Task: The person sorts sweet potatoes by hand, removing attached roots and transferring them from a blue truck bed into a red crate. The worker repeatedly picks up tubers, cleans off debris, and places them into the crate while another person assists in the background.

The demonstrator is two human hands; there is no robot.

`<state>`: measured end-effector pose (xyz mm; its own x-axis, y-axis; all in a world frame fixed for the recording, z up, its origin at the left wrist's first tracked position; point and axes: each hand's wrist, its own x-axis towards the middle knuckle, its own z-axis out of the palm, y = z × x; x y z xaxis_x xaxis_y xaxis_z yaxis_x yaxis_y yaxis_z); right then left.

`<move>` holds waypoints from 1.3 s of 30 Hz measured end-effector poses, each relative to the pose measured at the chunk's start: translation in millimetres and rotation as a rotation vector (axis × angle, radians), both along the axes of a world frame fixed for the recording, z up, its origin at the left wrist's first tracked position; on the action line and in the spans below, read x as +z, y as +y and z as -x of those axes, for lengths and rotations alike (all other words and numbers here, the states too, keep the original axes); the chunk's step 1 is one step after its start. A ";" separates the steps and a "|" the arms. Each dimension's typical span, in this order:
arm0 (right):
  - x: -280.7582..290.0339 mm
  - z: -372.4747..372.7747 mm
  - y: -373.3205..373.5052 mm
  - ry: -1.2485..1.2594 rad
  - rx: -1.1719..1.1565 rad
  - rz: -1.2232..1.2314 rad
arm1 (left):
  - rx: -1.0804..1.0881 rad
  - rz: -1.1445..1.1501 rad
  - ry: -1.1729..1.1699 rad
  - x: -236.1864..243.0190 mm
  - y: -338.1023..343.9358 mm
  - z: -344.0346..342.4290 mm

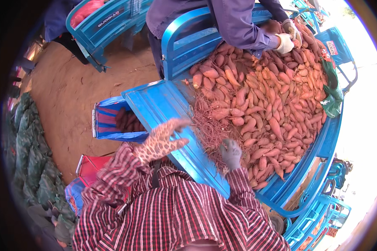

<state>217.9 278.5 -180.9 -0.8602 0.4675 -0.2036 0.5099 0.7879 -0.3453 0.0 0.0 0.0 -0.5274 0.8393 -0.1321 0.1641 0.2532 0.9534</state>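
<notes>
My left hand (163, 140), in a leopard-print glove, hovers over the lowered blue metal tailgate (155, 102) of a cart. Its fingers are spread and hold nothing. At the near edge of the heap, my right hand (231, 155) in a grey glove is over thin reddish roots (211, 138). Its fingers are slightly bent and apart, with nothing visible in them. A large heap of sweet potatoes (276, 125) fills the blue cart bed beyond and to the right of that hand.
Across the cart, a person in purple (243, 29) handles sweet potatoes with white gloves (285, 43). Below the tailgate stands a blue-and-red striped bag (104, 121) with sweet potatoes inside. A red bag (92, 167) is nearer me. Full green mesh sacks (33, 154) line the left.
</notes>
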 end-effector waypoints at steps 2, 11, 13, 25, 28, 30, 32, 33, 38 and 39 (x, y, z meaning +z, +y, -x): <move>4.8 36.3 25.5 0.246 -0.005 -0.161 | 0.055 0.133 -0.089 -35.2 -1.4 -26.2; -6.3 179.8 91.3 -0.625 0.447 -0.312 | 0.016 0.292 -0.431 -82.6 -0.7 -91.2; -12.9 179.8 89.7 -0.652 0.402 -0.240 | 0.044 0.292 -0.476 -82.1 2.3 -85.4; -36.5 25.2 38.3 0.294 -0.433 0.844 | 0.161 0.164 -0.821 -100.5 49.1 -54.1; 1.9 25.0 22.4 0.442 -0.538 1.008 | 0.296 0.185 -1.008 -116.7 82.6 -49.4; 26.1 27.0 13.3 0.459 -0.375 0.791 | 0.390 0.179 -1.151 -135.8 116.7 -48.5; 42.9 25.3 -0.4 0.496 -0.248 0.630 | 0.461 0.105 -1.305 -147.8 137.1 -55.1; 45.5 27.6 -9.4 0.372 -0.284 0.627 | 0.472 0.016 -1.387 -151.8 144.0 -58.7; 33.5 35.0 -33.4 0.580 -0.331 0.529 | 0.454 -0.042 -1.226 -149.4 137.4 -66.9; 29.9 35.9 -35.0 0.525 -0.376 0.641 | 0.450 0.036 -1.182 -147.7 136.6 -69.9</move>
